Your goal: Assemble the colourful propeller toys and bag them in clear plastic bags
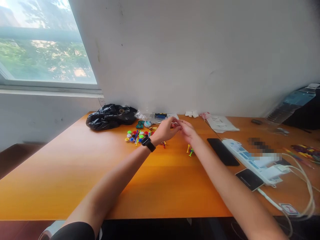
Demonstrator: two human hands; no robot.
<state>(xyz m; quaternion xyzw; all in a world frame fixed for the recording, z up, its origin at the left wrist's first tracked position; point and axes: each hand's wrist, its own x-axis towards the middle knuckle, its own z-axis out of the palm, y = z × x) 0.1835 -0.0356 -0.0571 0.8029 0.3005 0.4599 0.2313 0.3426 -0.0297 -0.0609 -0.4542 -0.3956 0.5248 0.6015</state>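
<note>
My left hand [167,130], with a black watch [148,144] on its wrist, and my right hand [187,130] meet over the far part of the table. Their fingers are pinched together at the tips around something small, too hidden to name. Left of my left hand lies a cluster of small round coloured caps [132,136], mixed with thin coloured plastic sticks [137,137]. Part of this cluster is covered by my left hand and wrist. Below my right hand, a few yellow and green plastic pieces [190,150] rest on the wood, partly behind the forearm.
A black plastic bag [110,117] sits at the back left, near clear wrapping [142,115]. On the right of the wooden table [75,176] are a black phone [222,151], a white power strip [250,160] with cables, papers [222,124] and a tilted large bottle [290,103].
</note>
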